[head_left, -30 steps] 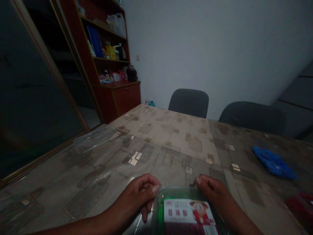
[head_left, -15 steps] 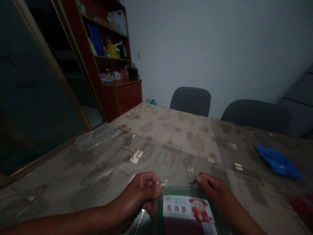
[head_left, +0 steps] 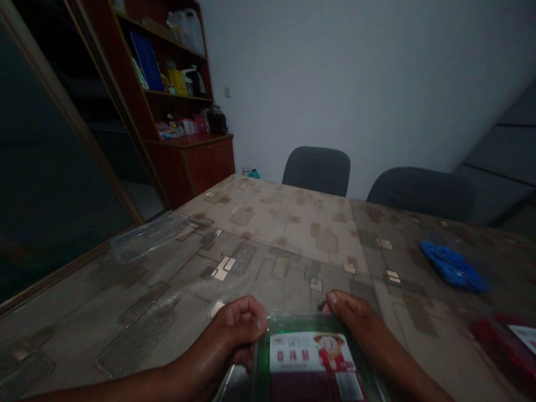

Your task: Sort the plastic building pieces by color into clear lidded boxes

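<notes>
Close in front of me, at the bottom edge of the view, lies a clear plastic food box (head_left: 288,322) with green showing through it. Its label (head_left: 310,354) is white and dark red, with a cartoon figure in a hat. The fingers of my left hand (head_left: 240,329) are closed at the box's far left corner, thumb against the rim. At the far right corner, my right hand (head_left: 355,318) pinches the edge between thumb and curled fingers. The near part of the box is cut off by the frame.
A clear plastic tray or lid (head_left: 148,237) rests at the table's left side. To the right are a blue bundle (head_left: 454,267) and a red package (head_left: 498,340) with a white label. Two grey chairs (head_left: 317,170) stand behind the patterned table (head_left: 293,273); a red-brown cabinet (head_left: 209,164) is at back left.
My view has turned slightly to the right, so the table's things appear further left and more of the red package shows. Both hands keep their places on the box's far corners.
</notes>
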Motion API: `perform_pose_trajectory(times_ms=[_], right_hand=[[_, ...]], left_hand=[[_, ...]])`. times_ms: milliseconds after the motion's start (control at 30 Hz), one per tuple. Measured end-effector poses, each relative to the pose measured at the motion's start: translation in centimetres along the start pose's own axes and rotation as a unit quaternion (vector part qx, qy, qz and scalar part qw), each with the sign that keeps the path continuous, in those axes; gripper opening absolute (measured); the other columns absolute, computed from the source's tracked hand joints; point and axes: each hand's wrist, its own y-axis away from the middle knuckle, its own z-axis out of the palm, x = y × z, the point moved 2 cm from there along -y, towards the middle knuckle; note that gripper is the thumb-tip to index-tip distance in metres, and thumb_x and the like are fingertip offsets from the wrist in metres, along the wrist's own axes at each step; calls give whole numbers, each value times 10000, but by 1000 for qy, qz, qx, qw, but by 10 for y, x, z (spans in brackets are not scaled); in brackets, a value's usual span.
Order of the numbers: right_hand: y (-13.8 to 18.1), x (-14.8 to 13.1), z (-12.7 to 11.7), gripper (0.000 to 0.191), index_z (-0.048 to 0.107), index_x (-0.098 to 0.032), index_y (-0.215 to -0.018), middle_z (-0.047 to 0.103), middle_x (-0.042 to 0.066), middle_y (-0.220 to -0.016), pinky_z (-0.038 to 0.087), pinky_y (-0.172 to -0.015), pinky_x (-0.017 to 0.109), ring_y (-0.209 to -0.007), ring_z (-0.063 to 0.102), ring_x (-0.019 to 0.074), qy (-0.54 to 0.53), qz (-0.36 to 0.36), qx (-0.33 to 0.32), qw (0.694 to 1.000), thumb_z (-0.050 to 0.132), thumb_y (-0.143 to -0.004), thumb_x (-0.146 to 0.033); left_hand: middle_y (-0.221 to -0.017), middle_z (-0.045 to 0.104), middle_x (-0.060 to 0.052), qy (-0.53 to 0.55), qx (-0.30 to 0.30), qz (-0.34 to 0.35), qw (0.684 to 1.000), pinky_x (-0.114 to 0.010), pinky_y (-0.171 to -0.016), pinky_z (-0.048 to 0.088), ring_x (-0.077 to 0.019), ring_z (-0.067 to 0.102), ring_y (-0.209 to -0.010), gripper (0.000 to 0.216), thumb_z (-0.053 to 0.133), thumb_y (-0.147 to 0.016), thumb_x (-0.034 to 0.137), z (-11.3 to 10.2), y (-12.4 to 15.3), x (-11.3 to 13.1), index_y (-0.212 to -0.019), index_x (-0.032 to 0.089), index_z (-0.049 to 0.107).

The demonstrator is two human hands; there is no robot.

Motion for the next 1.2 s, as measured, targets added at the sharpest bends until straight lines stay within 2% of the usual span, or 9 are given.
perform_pose_trajectory(times_ms=[167, 367, 467, 567, 767, 900, 1100, 1200], right_hand=[[15, -1, -15, 630, 631, -210, -721, 616, 5, -594, 433, -542, 280, -556, 549, 177, -12, 34, 55, 998, 495, -784, -821], [45, 8, -24, 542, 673, -228, -803, 672, 32, -760, 497, -711, 310, -774, 627, 231, 16, -23, 98, 995, 519, -856, -744], [46, 17, -22, 511, 681, -235, -903, 690, 33, -809, 495, -688, 301, -764, 632, 225, 31, -21, 76, 996, 506, -886, -715], [42, 20, -19, 503, 661, -230, -865, 678, 32, -813, 487, -669, 286, -754, 625, 216, 38, -31, 59, 997, 520, -882, -712], [39, 20, -8, 468, 594, -226, -782, 550, -32, -663, 423, -555, 254, -594, 511, 152, -107, 14, 88, 990, 602, -840, -690], [38, 20, -5, 460, 582, -223, -780, 521, -47, -629, 386, -527, 231, -572, 479, 136, -150, 32, 97, 983, 665, -798, -674], [37, 20, -8, 522, 617, -204, -755, 560, -32, -646, 399, -553, 230, -607, 507, 142, -103, -7, 119, 987, 656, -777, -725], [39, 21, -7, 495, 639, -212, -828, 581, -31, -639, 410, -542, 235, -591, 517, 147, -99, 10, 119, 988, 619, -819, -706]], left_hand=[[-613, 580, 35, -26, -6, 30, 999, -204, -483, 357, -99, 500, -512, 413, 863, -728, 488, 0, -2, -3, -760, 176, 595], [-659, 599, 18, -28, -10, 38, 999, -203, -496, 367, -103, 518, -545, 408, 853, -748, 488, -5, -5, -9, -783, 169, 600], [-632, 591, 23, -37, -1, 45, 998, -188, -468, 351, -91, 504, -515, 417, 860, -740, 492, -5, -4, -10, -775, 166, 602], [-619, 586, 26, -38, -6, 48, 998, -175, -443, 325, -83, 497, -497, 420, 859, -741, 502, -5, -3, -8, -778, 164, 613], [-640, 583, 31, -11, 5, 3, 1000, -173, -470, 341, -80, 499, -524, 424, 894, -705, 465, -4, 0, -5, -800, 156, 620], [-639, 573, 36, -7, -7, -4, 1000, -171, -465, 314, -68, 466, -516, 430, 892, -707, 473, -2, 3, -1, -800, 151, 623], [-640, 562, 36, -42, -39, -4, 998, -189, -477, 333, -92, 475, -545, 492, 891, -669, 541, 3, 2, 5, -799, 161, 606], [-652, 556, 39, -45, -47, -16, 998, -192, -475, 322, -93, 471, -543, 504, 897, -660, 535, 4, 0, 7, -857, 162, 622]])
